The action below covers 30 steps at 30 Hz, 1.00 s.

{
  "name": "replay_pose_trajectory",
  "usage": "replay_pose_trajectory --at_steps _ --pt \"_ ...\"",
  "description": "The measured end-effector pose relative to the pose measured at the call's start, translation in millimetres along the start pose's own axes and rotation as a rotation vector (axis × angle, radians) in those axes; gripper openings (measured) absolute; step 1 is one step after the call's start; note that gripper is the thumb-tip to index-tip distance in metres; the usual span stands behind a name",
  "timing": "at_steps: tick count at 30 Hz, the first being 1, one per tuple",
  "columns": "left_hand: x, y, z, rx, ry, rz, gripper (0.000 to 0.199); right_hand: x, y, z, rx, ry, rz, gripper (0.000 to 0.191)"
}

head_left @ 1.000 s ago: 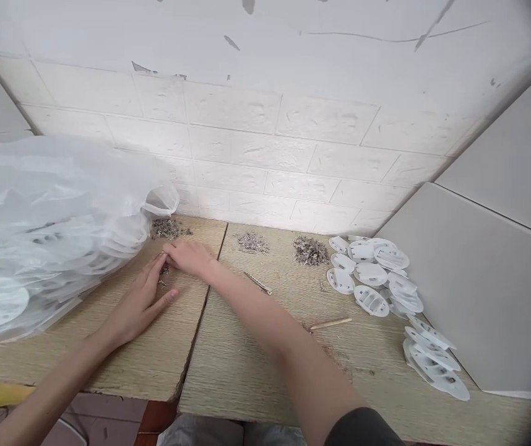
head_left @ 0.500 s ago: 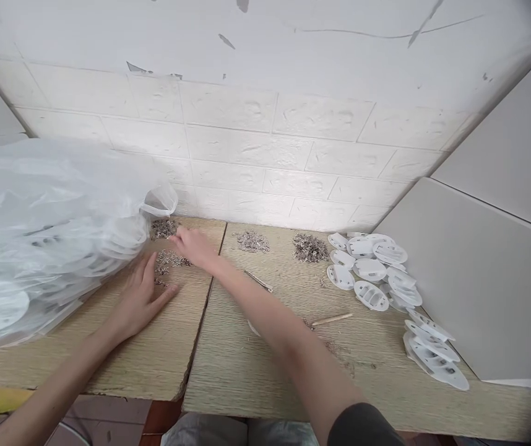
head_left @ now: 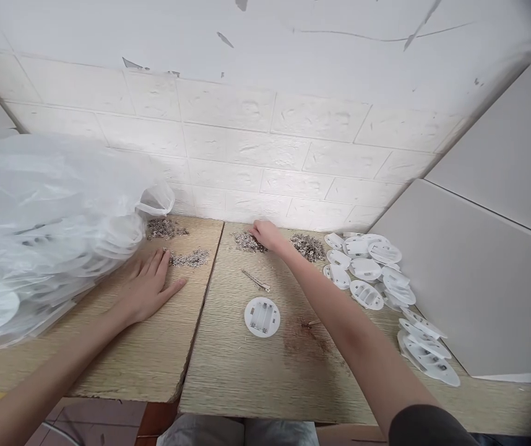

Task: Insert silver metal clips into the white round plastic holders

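My left hand [head_left: 147, 291] lies flat on the left board, fingers stretched out. Its fingertips touch the edge of a loose spread of small metal pieces [head_left: 192, 257]. At the back of the right board, the bent fingers of my right hand [head_left: 268, 235] are down at another pile of small metal pieces [head_left: 244, 241]. Whatever those fingers pinch is too small to make out. A round white plastic battery holder [head_left: 262, 317] lies face up in front of me, slots showing. Between it and the pile rests a pair of metal tweezers [head_left: 255, 280].
Two darker metal piles [head_left: 309, 247] [head_left: 166, 228] sit along the wall. White round holders [head_left: 366, 295] are heaped at the right, others stacked nearer [head_left: 427, 353]. A big clear plastic bag [head_left: 61, 186] of white discs fills the left. My right forearm partly covers a wooden stick [head_left: 312, 323].
My right hand has moved right, from the left board's piles to the pile on the right board. The battery holder is now uncovered. The near-left pieces lie farther right; my left hand stays beside them.
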<state>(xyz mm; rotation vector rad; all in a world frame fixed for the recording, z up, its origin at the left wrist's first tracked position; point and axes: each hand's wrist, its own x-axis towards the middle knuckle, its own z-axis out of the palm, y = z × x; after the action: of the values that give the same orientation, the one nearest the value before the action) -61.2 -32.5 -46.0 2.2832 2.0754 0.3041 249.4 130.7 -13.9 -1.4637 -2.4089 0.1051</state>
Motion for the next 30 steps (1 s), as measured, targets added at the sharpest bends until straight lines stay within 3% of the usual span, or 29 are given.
replay_pose_trajectory --at_steps 9,14,20,26,30 --pt "8 3 -5.6 0.004 -0.039 0.136 0.079 -5 -4 4 0.038 0.071 -0.078 0.035" --pt "19 4 -5.3 0.007 -0.083 0.189 0.075 -6 -2 8 0.087 0.127 -0.089 0.027" --pt "29 5 -1.7 -0.068 -0.047 0.232 0.070 -7 -2 6 0.161 0.156 -0.105 0.016" --pt "29 6 -2.5 -0.161 0.024 0.235 0.068 -10 -3 6 0.143 0.208 -0.056 0.039" --pt "28 6 -3.2 -0.182 0.043 0.244 0.067 -11 -1 2 0.272 0.248 -0.045 0.031"
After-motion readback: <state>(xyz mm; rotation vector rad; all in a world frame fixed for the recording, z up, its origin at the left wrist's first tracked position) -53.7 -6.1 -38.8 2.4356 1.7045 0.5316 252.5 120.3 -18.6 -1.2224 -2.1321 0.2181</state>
